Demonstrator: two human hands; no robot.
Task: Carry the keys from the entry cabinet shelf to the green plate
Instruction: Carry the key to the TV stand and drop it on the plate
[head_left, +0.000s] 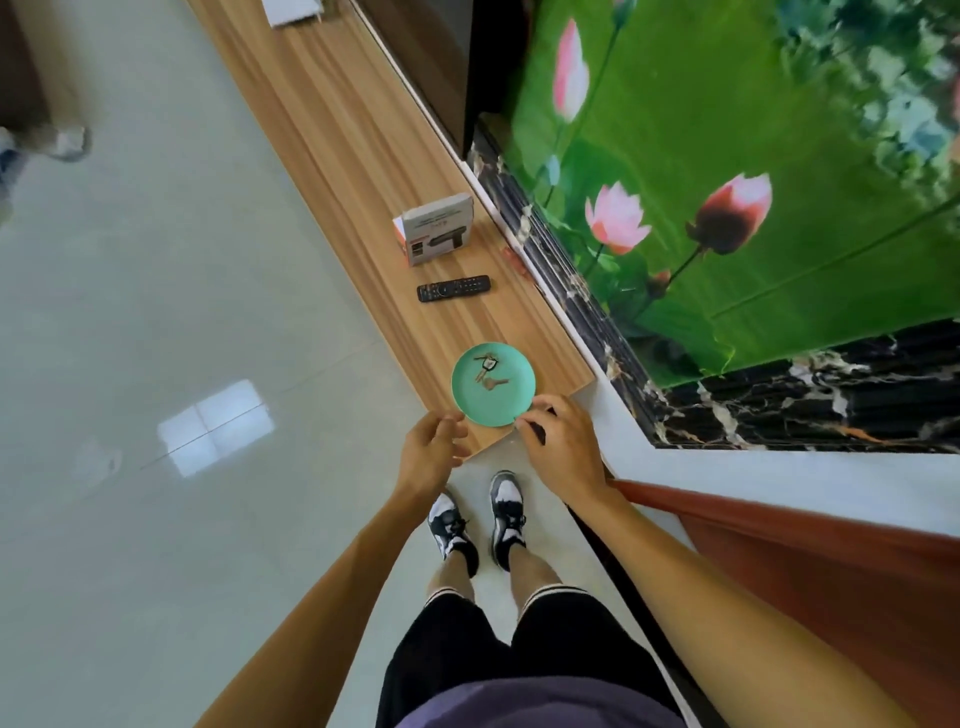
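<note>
A round green plate (511, 402) sits at the near end of a long wooden cabinet top (363, 171). A bunch of keys (487, 370) lies inside the plate, spread near its middle. My right hand (558, 447) hovers at the plate's near right rim, fingers curled loosely, and holds nothing that I can see. My left hand (434, 449) is just left of the plate at the cabinet's near corner, fingers loosely curled and empty.
A black remote control (453, 289) lies beyond the plate, and a small grey box (435, 228) stands behind it. A flower mural with a dark marble border (597, 332) runs along the right. Glossy floor tiles (182, 364) spread to the left.
</note>
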